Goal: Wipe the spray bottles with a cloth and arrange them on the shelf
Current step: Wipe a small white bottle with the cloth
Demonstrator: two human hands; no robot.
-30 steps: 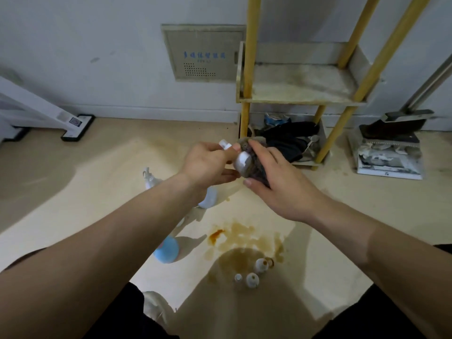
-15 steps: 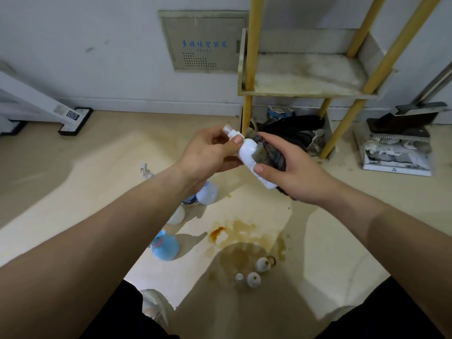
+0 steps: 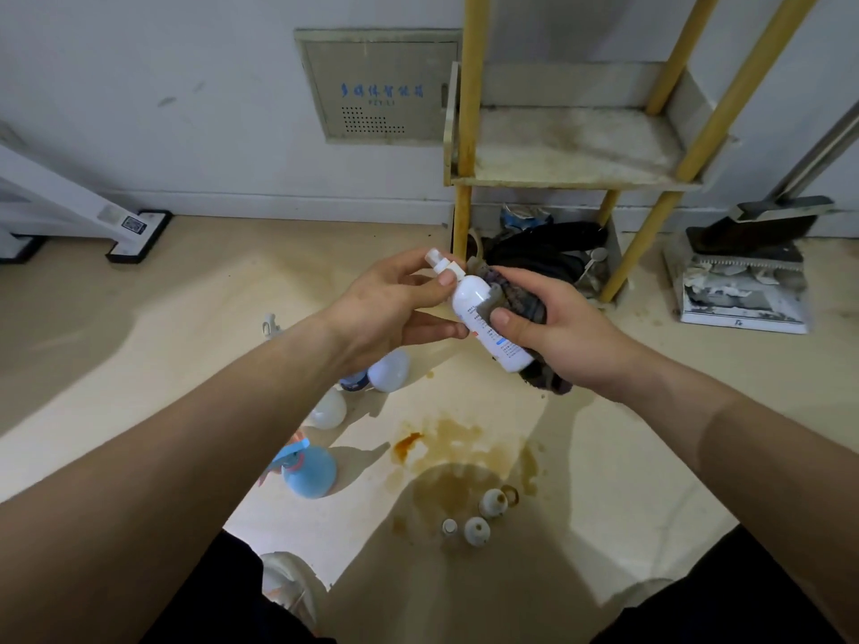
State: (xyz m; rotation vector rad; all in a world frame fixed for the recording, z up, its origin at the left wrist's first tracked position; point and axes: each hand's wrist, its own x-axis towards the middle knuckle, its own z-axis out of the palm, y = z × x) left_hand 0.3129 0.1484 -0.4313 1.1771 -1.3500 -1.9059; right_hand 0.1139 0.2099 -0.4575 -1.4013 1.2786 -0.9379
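One white spray bottle [image 3: 470, 295] hangs tilted in mid-air before the shelf [image 3: 571, 181], left hand [image 3: 390, 305] pinching its neck, right hand [image 3: 563, 337] gripping the body through the cloth [image 3: 523, 302]. Rubbing could twist it from that pinch onto the floor bottles [image 3: 388, 373]; nozzle looks uncapped, could squirt.

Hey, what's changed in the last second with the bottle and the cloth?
The right hand has slid the cloth down the white bottle from its neck toward the base, so the labelled body now shows. Nothing was let go or taken up: the left hand still pinches the bottle's top. The blue bottle and the shelf are as before.
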